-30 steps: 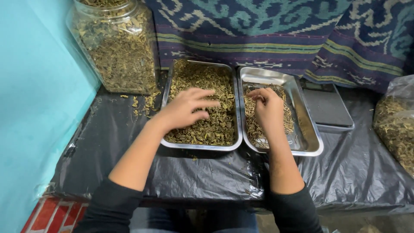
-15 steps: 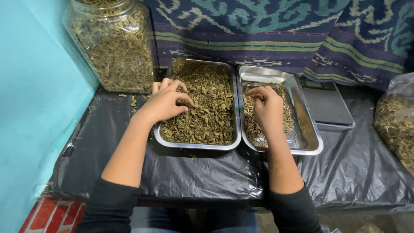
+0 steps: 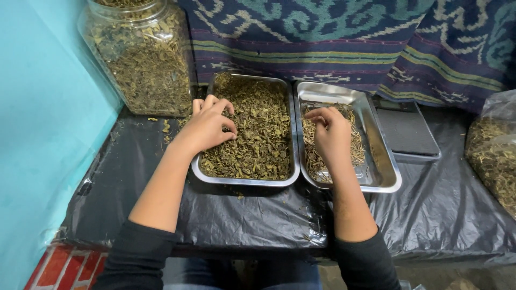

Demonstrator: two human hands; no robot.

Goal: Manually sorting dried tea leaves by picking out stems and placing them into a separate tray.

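My left hand [image 3: 207, 128] rests at the left rim of the left tray [image 3: 244, 180], fingers curled and thumb meeting the fingertips in a pinch over the leaves [image 3: 258, 134]; whether a bit of leaf sits between them I cannot tell. My right hand [image 3: 330, 134] lies in the right tray [image 3: 384, 172], fingers bent and pinched together on the stems [image 3: 355, 147], a thin pale heap along that tray's left half. The two steel trays stand side by side, touching, on black plastic sheet [image 3: 242, 215]. Just beyond my left hand stands a big clear jar [image 3: 142, 59] packed with the same dried leaves, crumbs scattered at its foot. Right of the trays lies a flat grey scale [image 3: 408, 131], and farther right a clear bag [image 3: 494, 156] of leaves. A patterned cloth [image 3: 349, 37] hangs behind.
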